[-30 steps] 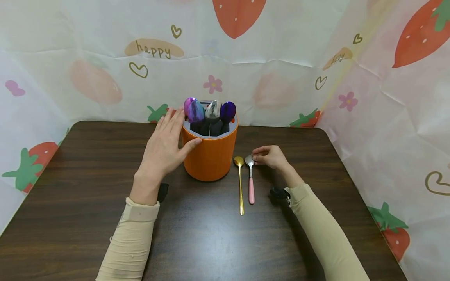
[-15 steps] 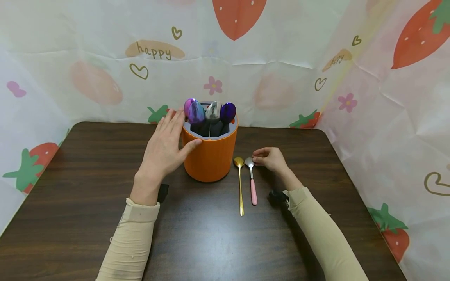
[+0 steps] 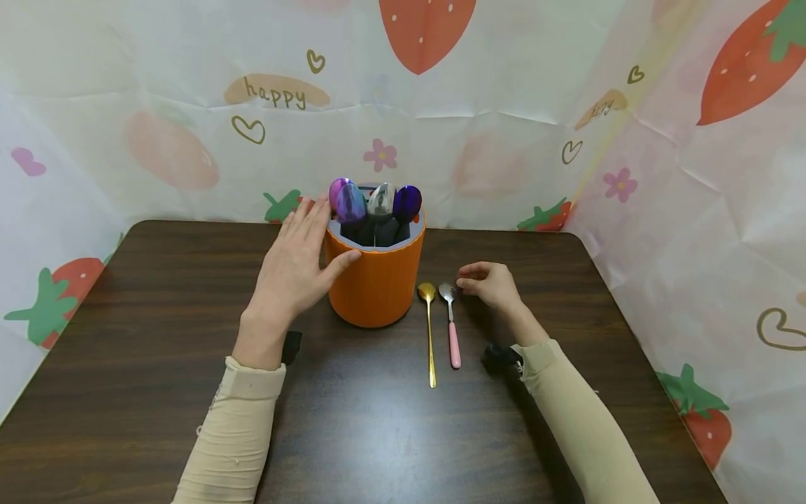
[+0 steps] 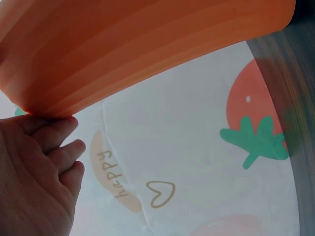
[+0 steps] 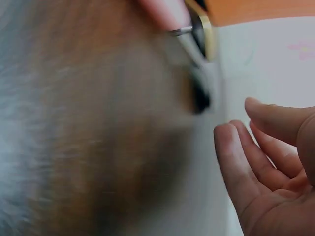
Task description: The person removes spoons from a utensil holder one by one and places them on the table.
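Note:
An orange cylindrical utensil holder (image 3: 374, 290) stands on the table, with several shiny spoons (image 3: 350, 203) sticking up out of its grey insert. My left hand (image 3: 292, 273) rests on the holder's left side, its fingers extended and the thumb near the front rim. To the right of the holder lie two spoons side by side: a gold spoon (image 3: 431, 343) and a silver spoon with a pink handle (image 3: 454, 343). Just right of the pink-handled spoon's bowl is my right hand (image 3: 494, 287). In the right wrist view its thumb and fingers are apart, with nothing between them.
The dark wood table (image 3: 157, 392) ends at a printed cloth backdrop (image 3: 491, 77) behind and on both sides. A black wrist camera (image 3: 500, 357) sits under the right wrist, just above the tabletop.
The pink-handled spoon's handle end has swung slightly right. My right hand has let go of its bowl and drawn a little to the right. The left hand has stayed put.

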Available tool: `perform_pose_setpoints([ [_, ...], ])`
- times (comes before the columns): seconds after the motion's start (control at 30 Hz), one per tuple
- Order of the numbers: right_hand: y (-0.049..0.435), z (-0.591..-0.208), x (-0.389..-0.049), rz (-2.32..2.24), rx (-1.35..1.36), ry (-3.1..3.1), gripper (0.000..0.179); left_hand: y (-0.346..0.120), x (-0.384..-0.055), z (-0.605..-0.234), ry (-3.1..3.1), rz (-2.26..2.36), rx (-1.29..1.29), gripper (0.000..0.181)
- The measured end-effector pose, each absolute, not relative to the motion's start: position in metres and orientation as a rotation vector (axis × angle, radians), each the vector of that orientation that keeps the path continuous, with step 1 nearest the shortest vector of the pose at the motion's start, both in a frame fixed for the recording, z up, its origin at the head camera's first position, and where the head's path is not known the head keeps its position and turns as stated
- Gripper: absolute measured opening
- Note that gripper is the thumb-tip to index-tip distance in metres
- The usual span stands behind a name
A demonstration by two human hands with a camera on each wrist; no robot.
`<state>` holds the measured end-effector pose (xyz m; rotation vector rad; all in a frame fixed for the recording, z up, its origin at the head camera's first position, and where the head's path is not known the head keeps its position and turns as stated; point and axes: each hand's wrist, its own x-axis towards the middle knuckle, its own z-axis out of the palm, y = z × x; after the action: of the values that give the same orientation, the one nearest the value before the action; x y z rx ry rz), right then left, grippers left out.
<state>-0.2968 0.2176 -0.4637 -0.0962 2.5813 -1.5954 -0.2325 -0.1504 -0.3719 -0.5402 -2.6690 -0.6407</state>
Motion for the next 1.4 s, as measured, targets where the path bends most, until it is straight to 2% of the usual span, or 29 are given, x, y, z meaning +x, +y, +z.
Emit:
perform_pose_setpoints([
  [0.23,0.216,-0.429,-0.291,-1.817,-0.151,2.588,0.035,-0.151,-0.233,-0.373,-2.676,-0.643,-0.538,0.093],
  [0.43,0.202,-0.394,-0.283,-2.105,-0.243,2.495,0.032,-0.151,-0.232,-0.372,-2.678,-0.643,-0.538,0.093],
  [0.67,0.182,-0.36,-0.279,-2.274,-0.501,2.437,0.028,-0.151,-0.232,-0.372,-2.678,-0.643,-0.536,0.093],
  [1.0,0.157,-0.334,-0.277,-2.202,-0.702,2.44,0.031,-0.151,-0.233,-0.373,-2.665,-0.634,-0.541,0.093],
  [1.4,0.137,-0.325,-0.284,-2.013,-0.738,2.541,0.029,-0.151,-0.232,-0.373,-2.663,-0.633,-0.542,0.093],
])
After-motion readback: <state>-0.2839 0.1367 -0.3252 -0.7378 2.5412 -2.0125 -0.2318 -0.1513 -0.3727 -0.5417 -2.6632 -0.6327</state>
